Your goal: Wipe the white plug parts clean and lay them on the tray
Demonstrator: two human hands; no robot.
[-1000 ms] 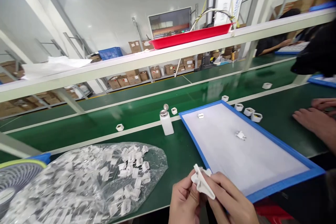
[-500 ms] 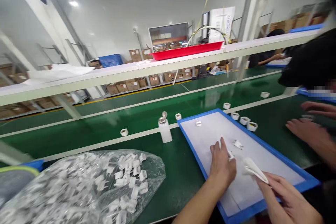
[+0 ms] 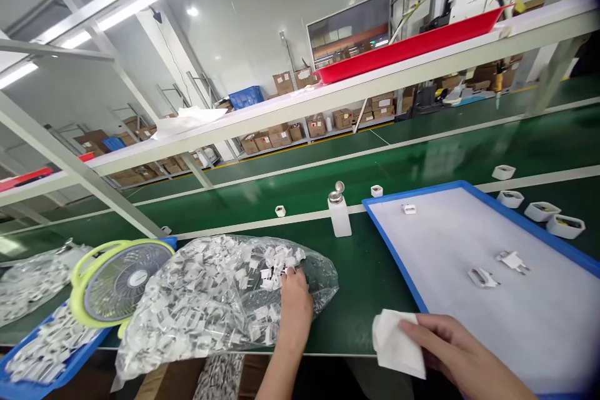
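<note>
My left hand (image 3: 296, 290) is inside the mouth of a clear plastic bag (image 3: 323, 275), its fingers curled down among white plug housings (image 3: 276, 262). What the fingertips grip, if anything, is hidden. My right hand (image 3: 445, 344) pinches a folded white cloth (image 3: 398, 340) between thumb and fingers, near the table's front edge. To its right lies a blue-rimmed tray (image 3: 394, 250) with a white surface. Two white plug pieces with pins, one nearer (image 3: 484, 277) and one farther (image 3: 513, 261), lie on it, and a small white housing (image 3: 409, 209) sits by its far corner.
A white pump bottle (image 3: 340, 215) stands between bag and tray, its lid up. Several white housings (image 3: 542, 211) line the tray's far right side. At left are a yellow-green fan (image 3: 135, 278) and a blue bin (image 3: 70, 375) of white parts. A shelf carries a red tray (image 3: 412, 44).
My left hand has left a plug piece on the tray and moved left into the bag. The cloth stays in my right hand, now lower. The view has swung left.
</note>
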